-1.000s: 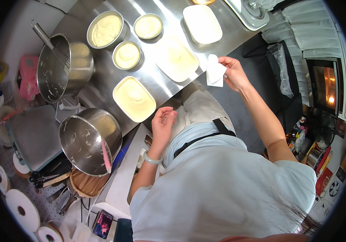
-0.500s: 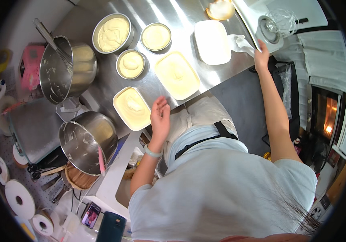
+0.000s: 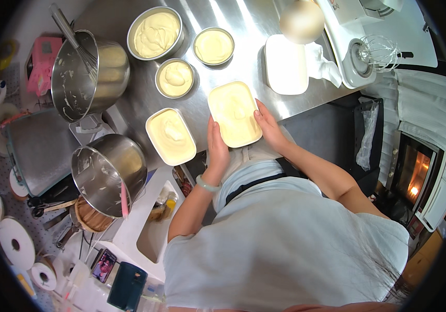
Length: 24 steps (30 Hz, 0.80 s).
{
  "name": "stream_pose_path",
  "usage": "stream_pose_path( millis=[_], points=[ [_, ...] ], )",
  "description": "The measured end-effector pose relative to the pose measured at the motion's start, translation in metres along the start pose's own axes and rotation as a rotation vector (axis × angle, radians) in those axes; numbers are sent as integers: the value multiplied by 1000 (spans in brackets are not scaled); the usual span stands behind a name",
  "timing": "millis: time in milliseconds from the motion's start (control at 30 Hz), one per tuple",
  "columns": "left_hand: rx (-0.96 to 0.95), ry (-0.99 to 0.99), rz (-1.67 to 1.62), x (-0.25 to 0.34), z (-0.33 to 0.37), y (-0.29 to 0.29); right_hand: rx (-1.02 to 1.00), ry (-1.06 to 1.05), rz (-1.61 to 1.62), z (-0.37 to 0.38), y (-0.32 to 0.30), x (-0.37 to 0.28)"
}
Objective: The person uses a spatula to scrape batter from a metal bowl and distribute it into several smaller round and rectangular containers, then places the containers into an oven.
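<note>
Between my two hands is a white rectangular pan (image 3: 243, 146) of pale yellow batter (image 3: 231, 112), at the table's near edge. My left hand (image 3: 217, 146) presses its fingers against the left side of this pan. On the opposite side, my right hand (image 3: 270, 125) grips the wall, thumb near the rim. A second rectangular pan (image 3: 180, 163) of batter sits just left of my left hand. Farther back stand three round tins of batter: a large tin (image 3: 181, 44), a medium tin (image 3: 231, 56) and a small tin (image 3: 191, 88).
A white rectangular container (image 3: 288, 65) and a crumpled white cloth (image 3: 321, 65) lie right of the pans. Two steel mixing bowls stand left, one bowl (image 3: 111, 67) with a whisk (image 3: 72, 39), the other bowl (image 3: 129, 156) with a pink-handled tool (image 3: 124, 197). A lit oven (image 3: 415, 169) glows far right.
My right hand has come from the white machine at the right to the pan's right side. My left hand has moved onto its left side. The view has shifted slightly.
</note>
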<state>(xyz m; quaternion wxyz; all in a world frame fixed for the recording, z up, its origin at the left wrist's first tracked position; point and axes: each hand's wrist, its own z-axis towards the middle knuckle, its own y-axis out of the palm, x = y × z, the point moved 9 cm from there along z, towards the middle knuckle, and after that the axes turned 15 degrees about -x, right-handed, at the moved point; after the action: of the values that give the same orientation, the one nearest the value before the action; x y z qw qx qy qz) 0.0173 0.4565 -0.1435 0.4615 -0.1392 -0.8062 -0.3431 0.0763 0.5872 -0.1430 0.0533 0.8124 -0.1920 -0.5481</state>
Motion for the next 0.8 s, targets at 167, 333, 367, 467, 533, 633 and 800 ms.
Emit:
stream_pose_path(
  millis=[167,333,367,467,533,633,800],
  points=[
    [36,-71,-108,37,-10,3,-52,48,-9,-6,26,-44],
    [106,-98,62,26,-20,-17,209,58,-277,-29,-38,-33],
    [129,-122,134,20,-20,-26,271,185,-63,-38,-58,-19],
    [64,-122,107,15,-15,-22,432,377,320,-54,-86,-4],
    [44,-120,94,15,-11,-16,542,258,232,-42,-108,-24],
    [50,-130,76,16,-11,-15,512,166,113,-6,-132,-31],
    [55,-102,76,7,-10,-21,447,17,109,68,-133,-82]
  ],
)
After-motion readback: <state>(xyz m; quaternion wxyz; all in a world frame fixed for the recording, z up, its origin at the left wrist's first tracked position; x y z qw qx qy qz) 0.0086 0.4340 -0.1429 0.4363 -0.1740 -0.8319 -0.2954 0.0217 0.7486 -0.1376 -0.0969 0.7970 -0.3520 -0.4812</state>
